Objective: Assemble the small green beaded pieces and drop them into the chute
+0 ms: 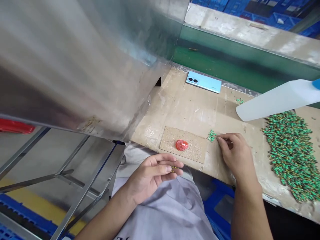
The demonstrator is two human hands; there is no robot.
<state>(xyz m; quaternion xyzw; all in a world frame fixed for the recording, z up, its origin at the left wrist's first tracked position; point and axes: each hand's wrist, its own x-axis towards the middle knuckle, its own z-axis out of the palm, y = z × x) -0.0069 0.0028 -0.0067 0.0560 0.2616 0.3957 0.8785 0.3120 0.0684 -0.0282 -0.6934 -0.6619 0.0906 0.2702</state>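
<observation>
My left hand (160, 171) is palm up in front of the bench edge, its thumb closed over a few tiny yellow-green pieces (173, 168) lying on the fingers. With thumb and forefinger pinched together, my right hand (233, 150) rests on the bench beside a small cluster of green pieces (211, 135). Whatever sits between those fingertips is too small to make out. Between the hands lies a cardboard piece (185, 156) with a glossy red blob (181, 145) on it. A large heap of green and gold pieces (292, 156) spreads to the right.
A white bottle (275, 100) with a blue cap stands behind the heap. Toward the back lies a light blue phone (203, 82). A big metal panel (87, 66) rises at the left, and a green conveyor belt (225, 63) runs behind the bench (172, 106).
</observation>
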